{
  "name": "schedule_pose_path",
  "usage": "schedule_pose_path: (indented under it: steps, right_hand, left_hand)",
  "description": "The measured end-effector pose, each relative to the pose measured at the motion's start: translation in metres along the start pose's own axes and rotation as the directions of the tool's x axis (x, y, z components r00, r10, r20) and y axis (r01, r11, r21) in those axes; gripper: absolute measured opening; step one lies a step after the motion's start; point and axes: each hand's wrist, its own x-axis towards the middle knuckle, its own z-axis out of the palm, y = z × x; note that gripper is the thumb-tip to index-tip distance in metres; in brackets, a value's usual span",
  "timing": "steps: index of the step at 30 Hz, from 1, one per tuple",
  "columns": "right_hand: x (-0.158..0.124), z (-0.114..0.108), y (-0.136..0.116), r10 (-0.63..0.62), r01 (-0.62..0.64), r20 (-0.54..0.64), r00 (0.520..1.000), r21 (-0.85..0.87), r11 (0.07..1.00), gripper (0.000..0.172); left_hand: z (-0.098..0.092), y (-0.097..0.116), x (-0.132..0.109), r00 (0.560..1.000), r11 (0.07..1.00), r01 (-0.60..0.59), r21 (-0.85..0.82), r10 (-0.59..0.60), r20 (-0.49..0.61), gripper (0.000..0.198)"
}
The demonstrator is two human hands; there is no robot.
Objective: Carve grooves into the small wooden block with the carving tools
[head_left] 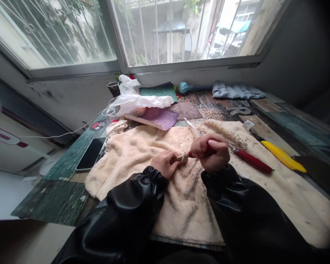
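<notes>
My right hand (213, 152) is closed around the red handle of a carving tool (191, 154). The tool's tip meets a small brown wooden piece (180, 158), which my left hand (165, 163) pinches between thumb and fingers. Both hands are over a cream fleece cloth (134, 146) with shavings scattered on it. To the right of my right hand lies a red-handled tool (253, 161), and beyond it a yellow-handled knife (284, 156). A thin metal blade (191, 126) lies just beyond my right hand.
A phone (91, 154) lies at the left. Behind the cloth are a purple sheet (162, 117), a white plastic bag (143, 102), a green mat (159, 91), a dark pot (113, 89) and a grey padded bundle (236, 91). Wood chips (211, 113) litter the table by the window wall.
</notes>
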Motion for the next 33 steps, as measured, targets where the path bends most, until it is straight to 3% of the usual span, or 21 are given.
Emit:
schedule_pose_path:
  steps: [8, 18, 33]
  right_hand:
    - [-0.008, -0.001, 0.004, 0.011, -0.009, 0.102, 0.995, -0.027, 1.000, 0.021]
    - [-0.013, -0.006, 0.009, -0.018, 0.030, 0.242, 0.970, -0.047, 0.998, 0.048]
    - [-0.013, -0.018, 0.029, -0.109, 0.093, 0.248, 0.962, 0.076, 0.993, 0.029]
  left_hand:
    - [0.001, -0.004, 0.003, 1.000, 1.000, 0.001, -0.031, -0.001, 0.006, 0.016]
    - [-0.001, -0.006, 0.003, 1.000, 0.999, -0.025, -0.043, 0.026, 0.015, 0.017]
    - [-0.003, -0.001, 0.003, 0.999, 0.999, -0.045, -0.002, 0.045, 0.028, 0.013]
